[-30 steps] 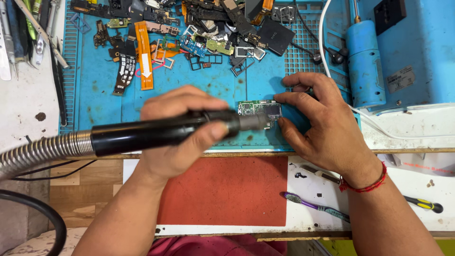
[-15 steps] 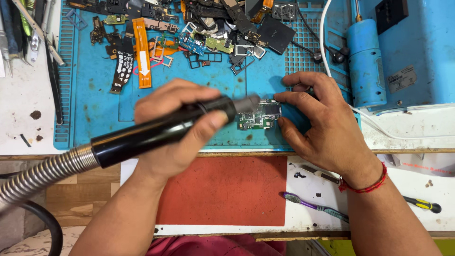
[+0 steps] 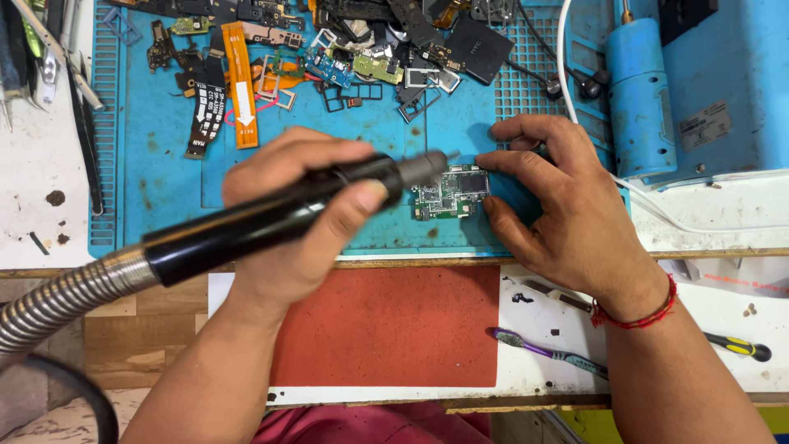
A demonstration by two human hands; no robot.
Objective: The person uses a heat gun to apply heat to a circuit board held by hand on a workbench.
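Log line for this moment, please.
left hand: grips black hot-air wand | nozzle over circuit board | right hand: steadies board | blue mat

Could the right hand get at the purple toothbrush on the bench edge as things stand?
Probably yes, once it lets go: the right hand pins the small circuit board, and the toothbrush lies uncovered just beside its wrist.
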